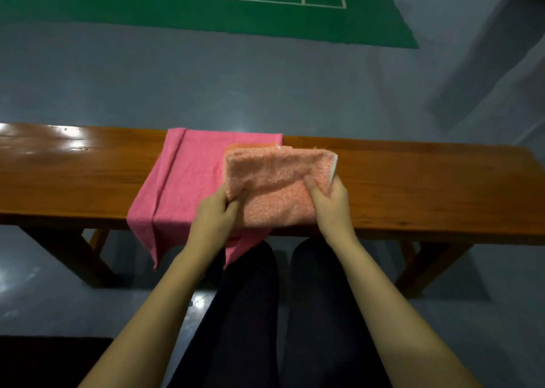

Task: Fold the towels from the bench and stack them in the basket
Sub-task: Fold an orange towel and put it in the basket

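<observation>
A folded orange towel [277,181] lies on the wooden bench [427,181], partly over a pink towel [188,178]. The pink towel is spread flat across the bench and its near edge hangs over the front. My left hand [216,213] grips the orange towel's left near corner, fingers tucked under a fold. At the towel's right side my right hand [331,203] holds it, thumb on top and fingers beneath. No basket is in view.
The bench runs across the whole view, with bare glossy wood left and right of the towels. Grey floor lies beyond, with a green court mat [206,7] at the top. My dark-trousered legs [280,314] are close to the bench front.
</observation>
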The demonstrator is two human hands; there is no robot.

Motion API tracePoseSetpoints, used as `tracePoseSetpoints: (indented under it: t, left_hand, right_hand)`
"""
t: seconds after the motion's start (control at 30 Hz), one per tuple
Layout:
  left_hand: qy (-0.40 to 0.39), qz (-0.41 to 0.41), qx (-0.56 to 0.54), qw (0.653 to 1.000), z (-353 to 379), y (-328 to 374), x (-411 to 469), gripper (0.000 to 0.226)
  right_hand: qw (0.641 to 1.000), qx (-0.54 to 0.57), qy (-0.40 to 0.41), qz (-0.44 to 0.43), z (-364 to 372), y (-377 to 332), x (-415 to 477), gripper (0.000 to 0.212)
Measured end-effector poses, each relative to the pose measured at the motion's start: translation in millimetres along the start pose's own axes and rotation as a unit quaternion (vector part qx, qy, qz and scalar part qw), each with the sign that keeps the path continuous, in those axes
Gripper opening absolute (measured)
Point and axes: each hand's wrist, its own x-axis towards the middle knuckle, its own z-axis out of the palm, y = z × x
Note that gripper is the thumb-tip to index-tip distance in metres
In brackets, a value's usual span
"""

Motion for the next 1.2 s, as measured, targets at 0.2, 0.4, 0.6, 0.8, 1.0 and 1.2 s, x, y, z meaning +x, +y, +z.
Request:
tracePoseSetpoints:
  t: [0.2,0.4,0.6,0.8,1.0,1.2]
  left_hand:
    - [0.063,-0.055,0.071,0.994,19,6,52,0.037]
    - [0.064,-0.139,0.038,0.987,25,-9,73,0.032]
    - [0.053,-0.172,0.019,0.984,29,-18,74,0.03]
    - [0.041,-0.192,0.041,0.98,23,-11,77,0.027]
    - [0.028,-0.171,0.184,0.968,20,-10,79,0.06]
    - [0.014,-0.199,0.163,0.966,24,-19,79,0.065]
  right_hand:
    - [0.991,-0.129,0.038,0.009,23,10,62,0.014]
    - [0.971,-0.233,0.021,0.045,33,28,86,0.026]
    - [0.952,-0.302,0.013,0.039,36,32,86,0.033]
    - [0.927,-0.372,0.006,0.044,33,31,86,0.048]
    - [0.886,-0.458,-0.001,0.066,21,20,80,0.071]
    - [0.915,-0.275,-0.072,0.286,22,6,96,0.054]
